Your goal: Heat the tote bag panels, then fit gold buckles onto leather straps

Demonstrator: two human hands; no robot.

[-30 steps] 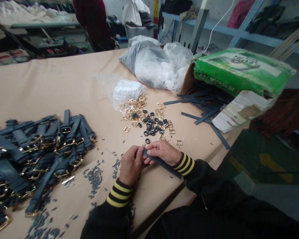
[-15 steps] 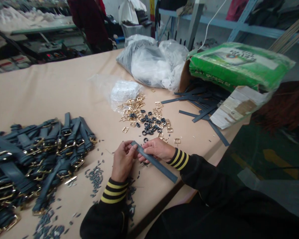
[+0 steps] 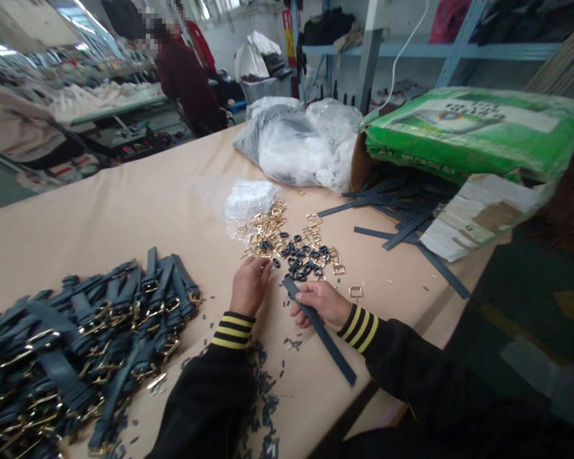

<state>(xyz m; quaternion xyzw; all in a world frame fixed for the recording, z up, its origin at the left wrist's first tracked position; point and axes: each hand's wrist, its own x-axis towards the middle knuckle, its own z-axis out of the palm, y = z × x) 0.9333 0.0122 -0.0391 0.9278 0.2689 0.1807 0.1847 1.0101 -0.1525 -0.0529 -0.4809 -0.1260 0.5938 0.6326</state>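
A flat dark blue-grey leather strap [image 3: 323,335] is gripped near its upper end by my right hand [image 3: 323,305], its lower end slanting towards the table's front edge. Apart from the strap, my left hand [image 3: 249,285] is at the near left side of the buckle pile, fingers drawn together. A small dark strap loop [image 3: 276,262] lies right by those fingertips; whether they touch it or hold anything is unclear. Just beyond the hands are dark strap loops [image 3: 299,258] mixed with gold buckles [image 3: 268,226].
Finished-looking buckled straps [image 3: 90,325] are heaped on the left. Small dark scraps [image 3: 265,382] litter the table [image 3: 172,210]. Loose straps [image 3: 392,204] stick out under a green box [image 3: 473,131] at right. Plastic bags [image 3: 296,143] stand behind; a person [image 3: 186,76] is farther back.
My left hand has let go of the strap and moved away to the left, to the loops. The right hand keeps the strap. The whole view has tilted upwards.
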